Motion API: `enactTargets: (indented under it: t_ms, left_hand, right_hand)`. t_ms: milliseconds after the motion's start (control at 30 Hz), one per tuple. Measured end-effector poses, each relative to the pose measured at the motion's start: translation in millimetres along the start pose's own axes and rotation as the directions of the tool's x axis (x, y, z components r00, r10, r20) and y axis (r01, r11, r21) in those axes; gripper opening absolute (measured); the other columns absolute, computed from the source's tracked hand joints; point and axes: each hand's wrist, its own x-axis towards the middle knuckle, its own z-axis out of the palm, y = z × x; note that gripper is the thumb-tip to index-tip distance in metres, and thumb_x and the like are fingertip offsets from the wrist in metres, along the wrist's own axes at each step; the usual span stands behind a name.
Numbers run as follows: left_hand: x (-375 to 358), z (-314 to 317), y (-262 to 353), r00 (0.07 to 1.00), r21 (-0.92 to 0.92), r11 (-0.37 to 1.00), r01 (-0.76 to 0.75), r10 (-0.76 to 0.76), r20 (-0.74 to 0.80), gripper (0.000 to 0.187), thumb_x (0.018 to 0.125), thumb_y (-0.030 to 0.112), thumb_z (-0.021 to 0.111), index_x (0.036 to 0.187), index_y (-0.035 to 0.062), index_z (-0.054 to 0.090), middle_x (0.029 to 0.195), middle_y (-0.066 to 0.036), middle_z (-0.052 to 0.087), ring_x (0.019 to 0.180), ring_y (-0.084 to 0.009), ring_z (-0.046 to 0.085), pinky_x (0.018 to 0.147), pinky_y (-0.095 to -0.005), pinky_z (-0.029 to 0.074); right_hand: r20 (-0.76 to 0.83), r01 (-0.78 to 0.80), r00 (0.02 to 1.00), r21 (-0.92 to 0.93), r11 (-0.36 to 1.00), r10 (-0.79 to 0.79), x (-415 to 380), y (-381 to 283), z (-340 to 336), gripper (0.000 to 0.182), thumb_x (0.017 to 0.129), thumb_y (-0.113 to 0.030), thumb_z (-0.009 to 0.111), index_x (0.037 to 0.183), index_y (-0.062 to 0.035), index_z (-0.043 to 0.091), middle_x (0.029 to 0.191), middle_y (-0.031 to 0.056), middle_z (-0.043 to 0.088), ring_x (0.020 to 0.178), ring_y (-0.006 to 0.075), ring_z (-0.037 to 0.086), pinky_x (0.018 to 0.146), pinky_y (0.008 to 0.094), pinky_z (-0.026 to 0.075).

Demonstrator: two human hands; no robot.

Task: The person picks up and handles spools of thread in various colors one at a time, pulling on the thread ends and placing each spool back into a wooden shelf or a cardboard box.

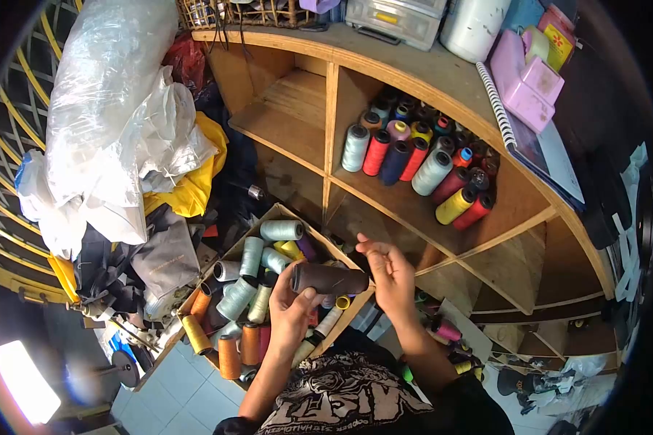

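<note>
A dark brown thread spool lies sideways in my left hand, whose fingers and thumb wrap its left end. My right hand is just right of the spool's other end, with thumb and fingertips brought together; whether a thread is between them is too small to tell. Below and left of the spool, a cardboard box holds several spools in pale green, orange, yellow and cream. An orange spool stands at the box's near side.
Several coloured spools, among them a red spool, stand in a wooden shelf ahead. Plastic-wrapped goods and a yellow bag are piled at left. A pink tape dispenser sits on the shelf top.
</note>
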Motion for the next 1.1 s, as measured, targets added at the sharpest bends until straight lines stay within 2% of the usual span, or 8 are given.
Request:
enactTargets:
  t_ms: [367,467,500,600,700,833,967,1100]
  left_hand:
    - [4.4,-13.2,0.4,1.000,-0.212,0.977,0.009,-0.011,-0.010,0.050,0.086,0.025,0.062,0.124,-0.0031,0.043,0.114,-0.017,0.057,0.110,-0.0287,0.058,0.096,-0.0442,0.049]
    - [4.9,-17.9,-2.9,0.998,-0.296,0.953,0.065,-0.066,0.009,0.041,0.088,0.022,0.062,0.118,0.0004,0.046,0.113,-0.013,0.057,0.109,-0.0256,0.059,0.099,-0.0473,0.046]
    - [5.2,-16.4,-3.1,0.997,-0.277,0.958,0.073,-0.075,0.005,0.041,0.088,0.022,0.063,0.118,0.0003,0.046,0.113,-0.013,0.057,0.109,-0.0255,0.059,0.100,-0.0472,0.045]
    - [5.1,-10.4,-5.7,0.999,-0.240,0.969,0.050,-0.053,-0.003,0.040,0.087,0.018,0.064,0.118,0.0004,0.046,0.114,-0.013,0.056,0.108,-0.0243,0.059,0.100,-0.0465,0.046]
    - [3.1,-4.7,-7.7,1.000,-0.180,0.984,0.004,-0.009,-0.030,0.040,0.086,0.008,0.064,0.120,0.0004,0.045,0.113,-0.012,0.056,0.107,-0.0228,0.058,0.099,-0.0439,0.047]
    - [-0.7,6.4,-6.4,0.993,-0.021,0.997,-0.073,0.070,-0.091,0.042,0.083,-0.001,0.065,0.120,0.0006,0.044,0.111,-0.010,0.056,0.101,-0.0189,0.058,0.092,-0.0350,0.049]
    - [-4.0,7.6,-5.6,0.975,0.276,0.939,-0.206,0.222,-0.027,0.049,0.078,-0.004,0.070,0.119,0.0014,0.042,0.108,-0.009,0.054,0.098,-0.0151,0.055,0.085,-0.0269,0.046]
    - [-6.1,12.8,-5.1,0.947,0.375,0.877,-0.301,0.320,0.012,0.052,0.075,-0.005,0.072,0.117,0.0013,0.042,0.110,-0.010,0.051,0.100,-0.0151,0.054,0.086,-0.0276,0.047]
  right_hand:
    - [-0.177,-0.113,0.979,-0.049,0.992,0.103,-7.8,20.8,-52.6,0.027,0.101,-0.021,0.043,0.094,0.0023,0.054,0.082,0.0105,0.064,0.083,0.0195,0.067,0.076,0.0312,0.053]
    - [-0.208,-0.211,0.974,-0.690,0.692,0.090,-5.8,33.7,-80.8,0.023,0.094,-0.021,0.054,0.084,0.0002,0.058,0.064,0.0084,0.064,0.063,0.0218,0.066,0.058,0.0335,0.050]
    - [-0.191,-0.210,0.977,-0.839,0.503,0.090,-6.7,52.2,-100.0,0.029,0.091,-0.026,0.060,0.079,0.0005,0.058,0.066,0.0095,0.065,0.062,0.0231,0.066,0.057,0.0333,0.050]
    - [-0.171,-0.093,0.983,-0.793,0.602,-0.074,-6.3,49.5,-101.2,0.030,0.087,-0.026,0.065,0.076,0.0013,0.061,0.067,0.0100,0.066,0.061,0.0225,0.065,0.057,0.0337,0.049]
    - [-0.146,-0.262,0.963,-0.688,0.677,0.224,-5.0,10.0,-75.3,0.022,0.083,-0.021,0.070,0.079,0.0009,0.066,0.073,0.0112,0.067,0.067,0.0200,0.065,0.064,0.0301,0.050]
    - [-0.068,0.104,0.986,-0.462,0.881,-0.153,-4.7,-15.0,-27.7,0.022,0.079,-0.018,0.074,0.090,-0.0015,0.065,0.096,0.0125,0.065,0.082,0.0197,0.064,0.068,0.0287,0.050]
    - [0.095,0.307,0.935,-0.699,0.646,-0.341,-4.3,-47.9,11.0,0.023,0.073,-0.015,0.076,0.092,-0.0063,0.067,0.121,0.0152,0.057,0.108,0.0349,0.054,0.095,0.0427,0.041]
    - [0.155,0.378,0.917,-0.634,0.675,-0.368,-1.6,-31.5,23.9,0.016,0.076,-0.014,0.074,0.089,-0.0056,0.068,0.124,0.0164,0.056,0.112,0.0363,0.052,0.095,0.0424,0.041]
